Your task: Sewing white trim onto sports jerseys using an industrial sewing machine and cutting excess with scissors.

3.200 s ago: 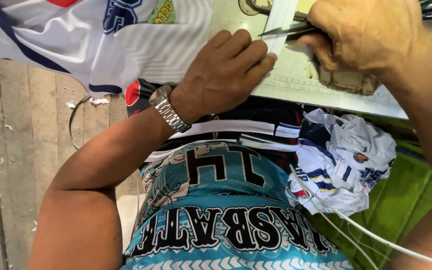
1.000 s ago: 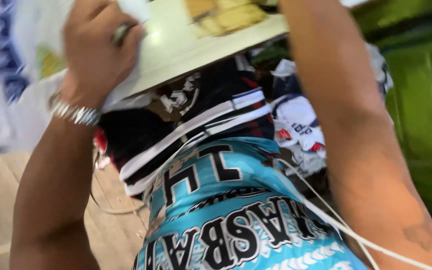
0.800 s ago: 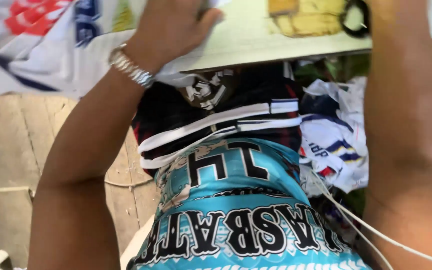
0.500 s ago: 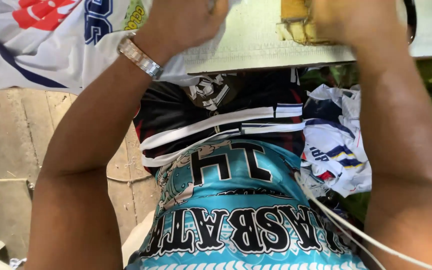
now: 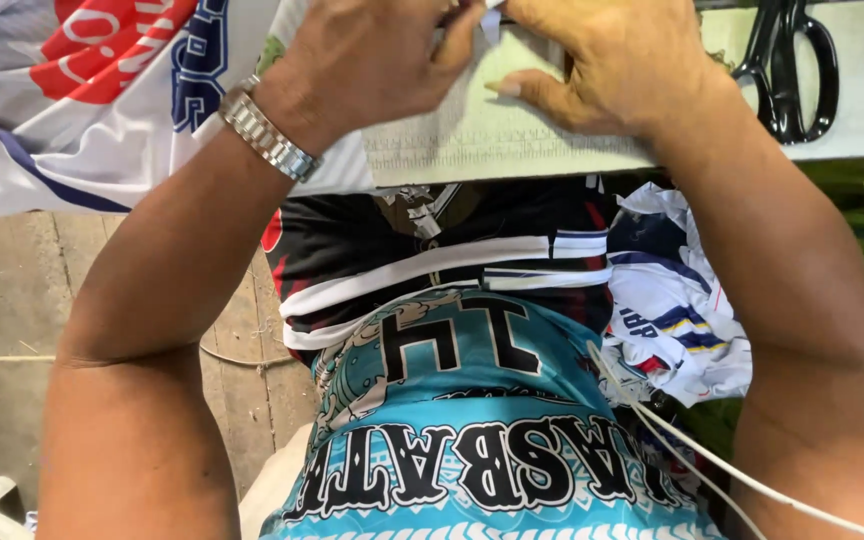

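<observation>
My left hand [image 5: 377, 60], with a metal watch [image 5: 267, 135] on its wrist, rests on the white table top [image 5: 512, 140] at the top of the view, over the edge of a white jersey [image 5: 102, 110] with red and blue print. My right hand [image 5: 622, 65] is right beside it, thumb stretched along the table. Between the fingertips of both hands sits a small white strip of fabric [image 5: 492, 20], and both appear to pinch it. The fingertips are partly cut off by the frame's top edge.
Black scissors [image 5: 797, 65] lie on the table to the right of my right hand. Under the table edge sit folded dark and white jerseys [image 5: 672, 310]. A white cord [image 5: 692, 450] runs across my turquoise shirt. Wooden floor boards [image 5: 12, 300] show at the left.
My right hand held the scissors at first; now they lie on the table at the right. Both hands have come together over the small white strip, and the view has tilted up.
</observation>
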